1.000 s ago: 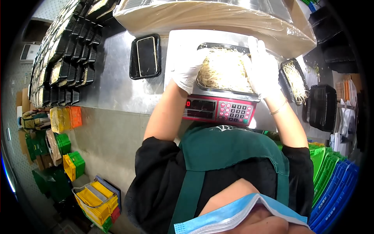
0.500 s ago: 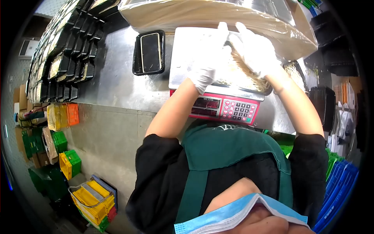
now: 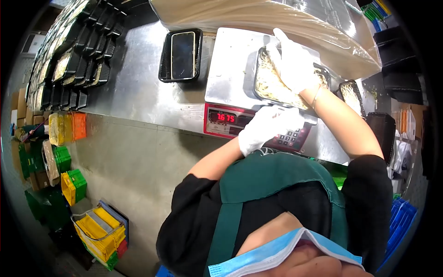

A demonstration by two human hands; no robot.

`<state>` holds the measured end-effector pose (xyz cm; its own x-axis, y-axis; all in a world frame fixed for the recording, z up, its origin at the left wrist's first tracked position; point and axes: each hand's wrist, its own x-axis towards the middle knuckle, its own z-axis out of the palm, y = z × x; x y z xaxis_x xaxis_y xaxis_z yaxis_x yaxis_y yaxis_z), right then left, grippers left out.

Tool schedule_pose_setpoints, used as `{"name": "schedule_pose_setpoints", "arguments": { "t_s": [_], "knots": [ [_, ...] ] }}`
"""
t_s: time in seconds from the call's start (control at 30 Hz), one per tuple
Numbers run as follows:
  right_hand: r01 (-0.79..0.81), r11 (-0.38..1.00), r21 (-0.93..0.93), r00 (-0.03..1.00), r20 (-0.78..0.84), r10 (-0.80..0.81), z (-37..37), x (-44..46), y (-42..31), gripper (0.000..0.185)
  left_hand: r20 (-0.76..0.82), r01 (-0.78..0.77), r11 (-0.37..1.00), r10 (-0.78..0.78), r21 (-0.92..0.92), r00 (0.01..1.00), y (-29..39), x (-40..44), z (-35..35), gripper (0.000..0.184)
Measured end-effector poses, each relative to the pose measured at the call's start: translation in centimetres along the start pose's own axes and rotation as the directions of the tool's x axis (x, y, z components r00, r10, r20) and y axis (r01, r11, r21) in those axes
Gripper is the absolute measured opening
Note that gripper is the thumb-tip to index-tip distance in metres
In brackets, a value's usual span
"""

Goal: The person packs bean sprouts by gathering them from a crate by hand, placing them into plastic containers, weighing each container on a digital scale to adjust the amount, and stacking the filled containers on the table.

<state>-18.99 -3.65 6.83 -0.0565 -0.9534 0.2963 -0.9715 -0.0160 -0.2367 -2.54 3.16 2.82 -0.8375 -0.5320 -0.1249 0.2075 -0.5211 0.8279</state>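
Observation:
A black plastic tray (image 3: 256,78) of pale bean sprouts (image 3: 270,83) sits on the metal plate of a red weighing scale (image 3: 230,69). Over the sprouts lies my right hand (image 3: 295,64), white-gloved, fingers stretched out flat and thumb apart. My left hand (image 3: 272,124), also gloved, is at the tray's near rim, in front of the scale's keypad (image 3: 290,138). Its fingers are curled together; whether they pinch the rim or some sprouts is hidden. The red display (image 3: 224,117) is lit.
Left of the scale, a phone (image 3: 183,55) rests in a black tray (image 3: 162,60). Stacked filled trays (image 3: 69,69) stand at the table's left end. A plastic-covered box (image 3: 277,18) borders the back. Another sprout tray (image 3: 353,97) lies right. Crates (image 3: 101,231) stand on the floor.
My left hand has drawn back from above the scale plate to the tray's near edge, uncovering the display. My right hand stays over the sprouts. The view has shifted slightly.

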Motion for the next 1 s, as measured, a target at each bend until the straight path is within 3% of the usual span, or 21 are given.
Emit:
{"name": "schedule_pose_setpoints", "arguments": {
  "t_s": [0.07, 0.1, 0.13, 0.17, 0.2, 0.23, 0.27, 0.3, 0.33, 0.4, 0.47, 0.53, 0.6, 0.67, 0.73, 0.8, 0.83, 0.87, 0.9, 0.93, 1.0],
  "knots": [
    [-0.044, 0.973, 0.225, 0.993, -0.094, 0.067, 0.1, 0.1, 0.4, 0.059, -0.098, -0.079, 0.980, 0.098, 0.180, 0.990, 1.2, 1.3, 1.5, 0.034],
    [-0.022, 0.922, 0.387, 0.979, -0.178, 0.098, -0.2, 0.1, 1.1, 0.060, -0.145, -0.202, 0.973, 0.217, 0.112, 0.965, -0.1, 1.5, 1.3, 0.036],
    [0.014, 0.844, 0.535, 0.956, -0.254, 0.145, -0.9, 0.1, 2.2, 0.061, -0.112, -0.324, 0.844, 0.405, 0.428, 0.907, 0.2, 1.8, 0.6, 0.036],
    [-0.037, 0.844, 0.535, 0.962, -0.211, 0.176, -2.7, -0.9, 3.7, 0.045, -0.079, -0.381, 0.831, 0.447, 0.404, 0.891, 0.5, 1.6, -0.3, 0.036],
    [0.055, 0.864, 0.501, 0.959, -0.266, 0.093, -4.8, -2.3, 5.9, 0.041, -0.046, -0.435, 0.817, 0.486, 0.379, 0.873, 1.0, 1.2, -1.1, 0.036],
    [0.056, 0.603, 0.796, 0.969, -0.188, 0.157, -8.3, -4.7, 5.4, 0.043, -0.174, -0.271, 0.938, 0.310, 0.217, 0.935, 2.5, 1.1, -1.1, 0.036],
    [0.006, 0.556, 0.831, 0.924, -0.217, 0.315, -9.7, -6.9, 6.3, 0.048, -0.268, -0.099, 0.995, 0.103, 0.028, 0.958, 3.9, 1.0, -1.1, 0.036],
    [-0.071, 0.560, 0.825, 0.905, -0.184, 0.385, -11.0, -9.5, 8.4, 0.052, -0.227, -0.073, 0.997, 0.072, 0.001, 0.971, 3.9, 1.0, -2.1, 0.032],
    [-0.121, 0.519, 0.846, 0.849, -0.182, 0.495, -11.4, -12.2, 9.3, 0.053, -0.232, -0.069, 0.998, 0.069, 0.006, 0.970, 4.2, 0.7, -2.5, 0.032],
    [-0.320, 0.614, 0.722, 0.761, -0.190, 0.620, -11.8, -18.2, 12.8, 0.053, -0.204, 0.193, 0.962, -0.154, 0.192, 0.967, 4.4, -0.2, -3.1, 0.030],
    [-0.418, 0.543, 0.728, 0.675, -0.151, 0.722, -12.3, -24.4, 16.1, 0.051, -0.161, 0.290, 0.868, -0.245, 0.402, 0.956, 4.3, -2.8, -2.8, 0.031],
    [-0.416, 0.434, 0.799, 0.573, -0.140, 0.807, -11.9, -28.7, 17.7, 0.048, -0.099, 0.384, 0.868, -0.372, 0.315, 0.923, 2.3, -4.8, -1.6, 0.024],
    [-0.422, 0.386, 0.820, 0.568, -0.093, 0.818, -10.2, -30.4, 20.2, 0.046, 0.067, 0.269, 0.887, -0.315, 0.377, 0.947, 0.0, -4.8, 0.3, 0.028],
    [-0.397, 0.442, 0.804, 0.659, -0.085, 0.747, -9.1, -26.7, 16.7, 0.042, 0.040, 0.184, 0.743, -0.272, 0.643, 0.961, -0.2, -2.3, 1.5, 0.031],
    [-0.376, 0.487, 0.789, 0.761, -0.038, 0.648, -8.6, -22.3, 12.0, 0.037, -0.118, 0.163, 0.974, -0.145, 0.156, 0.982, 0.6, -1.1, 2.4, 0.033],
    [-0.263, 0.521, 0.812, 0.858, -0.051, 0.511, -6.8, -20.3, 10.5, 0.032, -0.216, 0.093, 0.956, -0.032, 0.277, 0.976, 0.6, 0.2, 1.0, 0.036],
    [-0.199, 0.606, 0.770, 0.907, -0.088, 0.411, -7.2, -18.8, 8.3, 0.030, -0.182, -0.024, 0.911, 0.108, 0.412, 0.977, 1.1, 0.3, 0.2, 0.034],
    [-0.154, 0.801, 0.578, 0.958, -0.113, 0.265, -7.3, -18.2, 8.2, 0.030, -0.197, -0.117, 0.775, 0.299, 0.621, 0.934, 2.8, -1.0, -0.4, 0.028],
    [-0.129, 0.839, 0.529, 0.965, -0.129, 0.229, -7.3, -17.9, 7.9, 0.031, -0.212, -0.259, 0.898, 0.347, 0.355, 0.913, 3.3, -2.3, -2.2, 0.026],
    [-0.101, 0.871, 0.482, 0.971, -0.145, 0.193, -7.1, -18.2, 7.8, 0.031, -0.233, -0.395, 0.916, 0.399, 0.063, 0.887, 3.6, -3.9, -4.5, 0.026],
    [-0.299, 0.648, 0.701, 0.916, 0.020, 0.401, -6.1, -19.8, 9.3, 0.033, -0.453, -0.437, 0.820, 0.251, -0.371, 0.856, 6.1, -6.1, -8.5, 0.037]
  ]
}}
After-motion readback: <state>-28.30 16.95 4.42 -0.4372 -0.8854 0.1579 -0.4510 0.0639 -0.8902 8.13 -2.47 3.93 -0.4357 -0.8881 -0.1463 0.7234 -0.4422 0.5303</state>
